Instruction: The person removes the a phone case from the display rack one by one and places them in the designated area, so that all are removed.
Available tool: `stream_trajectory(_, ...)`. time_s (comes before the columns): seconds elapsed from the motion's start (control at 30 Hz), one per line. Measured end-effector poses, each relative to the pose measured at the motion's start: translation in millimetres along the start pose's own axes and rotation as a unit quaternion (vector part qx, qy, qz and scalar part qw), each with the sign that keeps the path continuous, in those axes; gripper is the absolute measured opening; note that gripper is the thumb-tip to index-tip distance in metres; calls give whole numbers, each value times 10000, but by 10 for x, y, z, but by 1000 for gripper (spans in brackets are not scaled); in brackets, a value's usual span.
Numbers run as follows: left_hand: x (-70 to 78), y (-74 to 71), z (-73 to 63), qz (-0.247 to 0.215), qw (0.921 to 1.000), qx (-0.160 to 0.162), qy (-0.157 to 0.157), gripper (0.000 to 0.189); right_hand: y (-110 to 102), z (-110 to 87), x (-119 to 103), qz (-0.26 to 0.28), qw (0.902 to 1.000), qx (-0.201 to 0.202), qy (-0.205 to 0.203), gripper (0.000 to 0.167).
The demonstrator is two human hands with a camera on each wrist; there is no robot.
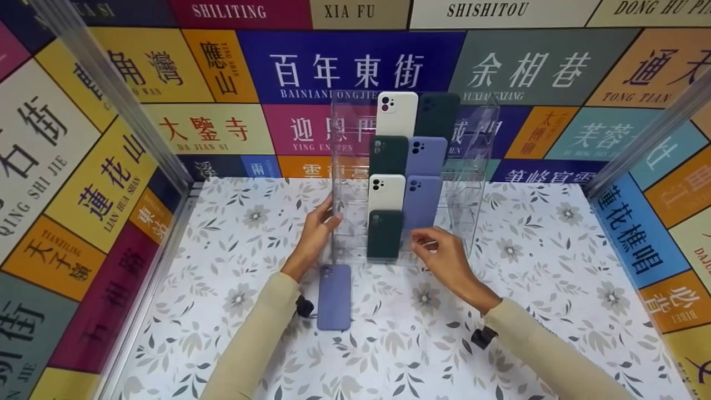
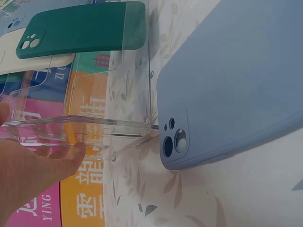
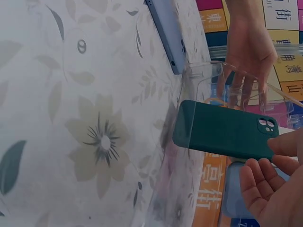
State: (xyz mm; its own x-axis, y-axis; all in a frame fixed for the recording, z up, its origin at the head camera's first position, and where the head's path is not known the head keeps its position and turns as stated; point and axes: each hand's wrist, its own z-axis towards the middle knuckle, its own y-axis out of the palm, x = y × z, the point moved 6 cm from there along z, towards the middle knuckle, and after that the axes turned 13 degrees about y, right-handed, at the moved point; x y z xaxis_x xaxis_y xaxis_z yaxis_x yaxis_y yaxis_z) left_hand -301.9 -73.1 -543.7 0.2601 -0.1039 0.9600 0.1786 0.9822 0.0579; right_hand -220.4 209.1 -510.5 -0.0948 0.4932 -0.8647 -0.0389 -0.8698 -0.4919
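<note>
A clear tiered display stand (image 1: 472,222) holds phone cases in two columns. Its left column shows a white case (image 1: 397,119), a dark green case (image 1: 387,155), another white case (image 1: 384,197) and a dark green front case (image 1: 384,239). To the right are a dark green case (image 1: 441,114) and two lavender-blue cases (image 1: 427,155). My left hand (image 1: 315,236) grips the stand's left side panel, thumb at the front edge. With fingers loosely bent and holding nothing, my right hand (image 1: 444,255) hovers before the lower lavender-blue case (image 1: 422,205), beside the green front case (image 3: 222,130).
One lavender-blue case (image 1: 334,300) lies flat on the floral-patterned tabletop (image 1: 239,344), left of centre and in front of the stand. Panels with printed characters (image 1: 355,66) enclose the back and both sides.
</note>
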Motion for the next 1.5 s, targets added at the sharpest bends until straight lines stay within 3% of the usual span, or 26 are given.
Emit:
stream_trajectory(0.43, 31, 56, 46, 99, 9999, -24, 117, 70, -41, 158, -202, -198, 9985, 238, -443, 28)
stream_trajectory(1.0, 24, 37, 39, 129, 9998, 31, 172, 69, 3, 325, -290, -378, 9978, 269, -468, 32)
stream_trajectory(1.5, 10, -4, 5, 75, 9999, 29, 77, 69, 148, 389, -215, -366, 9981, 213, -438, 37)
